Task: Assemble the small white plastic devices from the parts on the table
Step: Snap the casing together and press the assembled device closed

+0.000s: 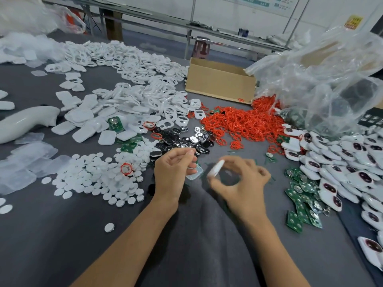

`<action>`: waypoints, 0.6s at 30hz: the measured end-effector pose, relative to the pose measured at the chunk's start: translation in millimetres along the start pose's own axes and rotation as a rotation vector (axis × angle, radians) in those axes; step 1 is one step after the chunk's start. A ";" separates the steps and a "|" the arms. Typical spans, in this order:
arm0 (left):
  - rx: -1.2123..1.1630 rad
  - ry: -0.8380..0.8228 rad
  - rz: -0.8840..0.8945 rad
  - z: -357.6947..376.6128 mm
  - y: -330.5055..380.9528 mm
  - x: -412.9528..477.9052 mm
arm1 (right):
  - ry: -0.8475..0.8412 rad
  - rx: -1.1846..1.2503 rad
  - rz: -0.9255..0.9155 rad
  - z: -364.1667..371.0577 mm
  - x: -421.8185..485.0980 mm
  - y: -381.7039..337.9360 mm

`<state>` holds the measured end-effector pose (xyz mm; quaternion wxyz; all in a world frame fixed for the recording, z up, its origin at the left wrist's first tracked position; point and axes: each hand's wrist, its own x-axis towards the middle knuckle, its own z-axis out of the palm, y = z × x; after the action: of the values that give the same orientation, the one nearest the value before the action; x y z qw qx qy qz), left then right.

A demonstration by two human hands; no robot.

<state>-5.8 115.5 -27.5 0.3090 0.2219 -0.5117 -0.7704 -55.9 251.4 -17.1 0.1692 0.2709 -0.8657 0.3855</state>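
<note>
My left hand [173, 172] hovers over the grey table [196, 235] with fingers curled, pinching a small clear plastic piece [194, 172]. To its right, my right hand [242, 181] holds a white plastic shell [216, 168] edge-on between thumb and fingers; it is motion-blurred. The two hands are close, about a hand's width apart. Around them lie piles of parts: white round discs [97, 179], white shells and frames [128, 100], red rings [242, 125], black and chrome pieces [184, 141], green circuit boards [300, 195].
Finished white devices with dark windows [348, 172] pile up at the right. A cardboard box [219, 81] and a large clear plastic bag [331, 79] stand at the back right. A white curved handle [27, 121] and clear film pieces [24, 162] lie at the left.
</note>
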 end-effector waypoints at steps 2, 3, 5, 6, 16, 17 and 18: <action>0.002 0.001 -0.001 0.2 -0.9 0.1 | 0.047 0.009 -0.016 0.2 -0.3 -2.0; 0.006 0.005 -0.003 -0.1 -1.3 -0.3 | 0.020 -0.014 -0.042 1.1 -2.5 -3.9; 0.011 0.002 -0.007 -0.7 -1.1 -0.7 | 0.034 -0.044 -0.073 3.1 -5.4 -1.8; 0.006 -0.001 -0.007 -0.5 -1.2 -0.6 | 0.060 -0.041 -0.070 3.0 -4.2 -0.8; 0.012 0.007 0.003 -1.2 2.2 -3.0 | -0.026 -0.082 -0.068 2.5 -4.9 -2.6; 0.011 -0.001 0.004 -1.4 2.3 -2.9 | 0.025 -0.062 -0.065 2.5 -4.7 -2.2; 0.015 -0.008 0.006 -1.3 2.4 -2.9 | 0.067 -0.051 -0.063 1.7 -4.2 -1.7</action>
<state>-2.4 116.1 -25.7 0.3077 0.2198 -0.5191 -0.7665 -51.7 250.7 -19.3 0.2168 0.2804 -0.8601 0.3667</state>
